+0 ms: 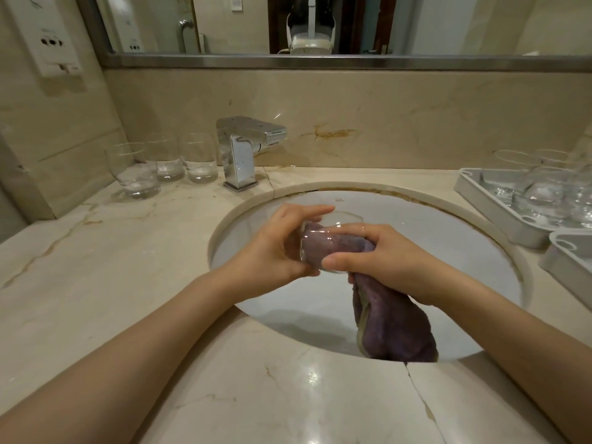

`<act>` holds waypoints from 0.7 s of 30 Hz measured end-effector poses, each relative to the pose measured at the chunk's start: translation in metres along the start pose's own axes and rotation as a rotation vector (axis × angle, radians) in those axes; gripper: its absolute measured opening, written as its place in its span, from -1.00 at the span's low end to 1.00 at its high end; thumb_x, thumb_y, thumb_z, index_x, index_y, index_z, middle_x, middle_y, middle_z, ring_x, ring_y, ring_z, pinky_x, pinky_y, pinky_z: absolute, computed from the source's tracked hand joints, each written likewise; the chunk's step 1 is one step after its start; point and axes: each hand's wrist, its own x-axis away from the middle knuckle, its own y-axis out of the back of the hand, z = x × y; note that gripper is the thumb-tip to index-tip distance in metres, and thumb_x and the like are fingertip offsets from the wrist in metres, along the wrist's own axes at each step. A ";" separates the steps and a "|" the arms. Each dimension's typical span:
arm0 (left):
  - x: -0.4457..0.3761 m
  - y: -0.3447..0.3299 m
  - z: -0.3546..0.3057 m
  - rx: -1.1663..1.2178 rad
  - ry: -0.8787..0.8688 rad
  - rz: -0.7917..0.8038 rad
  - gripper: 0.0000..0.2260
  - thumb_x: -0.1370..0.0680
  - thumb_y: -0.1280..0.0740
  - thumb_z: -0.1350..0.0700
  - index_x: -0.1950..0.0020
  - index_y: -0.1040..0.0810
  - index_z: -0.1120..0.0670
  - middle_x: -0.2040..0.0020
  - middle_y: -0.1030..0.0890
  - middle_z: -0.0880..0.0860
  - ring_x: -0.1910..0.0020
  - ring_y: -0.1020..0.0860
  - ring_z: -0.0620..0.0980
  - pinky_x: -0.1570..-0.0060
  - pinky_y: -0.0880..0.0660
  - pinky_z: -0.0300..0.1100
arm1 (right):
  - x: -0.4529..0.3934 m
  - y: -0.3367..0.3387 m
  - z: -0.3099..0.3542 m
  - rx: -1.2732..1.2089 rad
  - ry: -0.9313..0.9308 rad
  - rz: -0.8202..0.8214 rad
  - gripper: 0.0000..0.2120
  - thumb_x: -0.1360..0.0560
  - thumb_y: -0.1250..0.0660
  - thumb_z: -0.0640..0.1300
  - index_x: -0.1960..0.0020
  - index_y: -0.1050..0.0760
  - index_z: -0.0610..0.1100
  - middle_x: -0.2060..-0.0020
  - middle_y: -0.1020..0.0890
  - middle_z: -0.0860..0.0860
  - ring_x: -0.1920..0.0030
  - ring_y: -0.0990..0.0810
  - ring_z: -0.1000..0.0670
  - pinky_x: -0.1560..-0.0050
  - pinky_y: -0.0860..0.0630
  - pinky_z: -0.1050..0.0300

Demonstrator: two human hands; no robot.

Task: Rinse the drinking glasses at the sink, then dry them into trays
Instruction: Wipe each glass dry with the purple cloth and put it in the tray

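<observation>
The left hand (275,248) grips a drinking glass (323,248) on its side at frame centre, over the sink (448,238). The right hand (390,261) clutches a purple cloth (394,325) stuffed into it. Three glasses (166,168) stand upper left on the bench (112,267); trays (499,206) sit right.

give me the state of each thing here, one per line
glass: held on its side over the sink, cloth stuffed inside
purple cloth: one end in the glass, rest hanging down
left hand: grips the glass
right hand: grips the cloth
faucet: no water running
three glasses: upright on the counter left of the faucet
trays: on the counter at right, farther one holding glasses
</observation>
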 end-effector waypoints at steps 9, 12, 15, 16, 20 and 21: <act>0.000 0.002 -0.012 0.595 0.353 0.138 -0.31 -0.37 -0.42 0.50 -0.28 -0.46 -0.17 -0.28 -0.46 0.05 0.03 -0.67 0.12 0.15 -0.64 -0.01 | 0.000 0.010 -0.008 0.833 0.353 -0.047 -0.54 -0.38 -0.48 0.07 -0.26 -0.55 0.12 -0.19 -0.54 0.07 -0.11 -0.56 -0.04 -0.10 -0.53 -0.04; 0.001 -0.003 -0.009 0.453 0.294 0.116 -0.29 -0.38 -0.45 0.44 -0.38 -0.40 -0.14 -0.29 -0.40 0.00 0.02 -0.66 0.06 0.17 -0.64 -0.07 | -0.001 0.006 -0.008 0.616 0.259 -0.046 -0.56 -0.34 -0.55 0.00 -0.18 -0.55 0.21 -0.10 -0.51 0.23 -0.12 -0.50 0.20 -0.19 -0.41 0.26; 0.002 -0.006 -0.006 0.160 0.116 0.046 -0.28 -0.39 -0.47 0.38 -0.39 -0.32 -0.15 -0.25 -0.36 0.05 -0.10 -0.52 -0.19 0.01 -0.57 -0.28 | -0.001 0.003 -0.004 0.307 0.090 -0.026 -0.65 -0.34 -0.54 -0.06 -0.01 -0.54 0.28 0.07 -0.61 0.25 0.04 -0.57 0.27 -0.02 -0.45 0.33; 0.003 -0.006 -0.003 0.036 0.019 0.032 -0.28 -0.39 -0.48 0.35 -0.40 -0.30 -0.15 -0.23 -0.35 0.05 -0.14 -0.46 -0.27 -0.09 -0.49 -0.37 | 0.000 0.003 -0.002 0.171 0.026 -0.006 -0.70 -0.37 -0.51 -0.07 0.01 -0.56 0.24 0.16 -0.65 0.24 0.14 -0.60 0.27 0.06 -0.48 0.32; 0.000 -0.003 0.007 -0.181 -0.150 -0.001 -0.27 -0.38 -0.50 0.25 -0.45 -0.29 -0.13 -0.22 -0.35 0.03 -0.20 -0.37 -0.27 -0.21 -0.32 -0.45 | 0.002 0.004 0.002 -0.097 -0.107 0.051 -0.73 -0.41 -0.46 -0.19 -0.07 -0.57 0.06 0.37 -0.65 0.19 0.36 -0.59 0.22 0.29 -0.50 0.34; -0.001 -0.001 0.004 -0.158 -0.131 -0.014 -0.27 -0.36 -0.52 0.27 -0.42 -0.33 -0.16 -0.22 -0.37 0.04 -0.19 -0.39 -0.24 -0.19 -0.34 -0.44 | 0.002 0.004 0.001 -0.088 -0.092 0.042 -0.71 -0.40 -0.47 -0.20 -0.08 -0.58 0.05 0.37 -0.65 0.19 0.36 -0.59 0.22 0.27 -0.51 0.33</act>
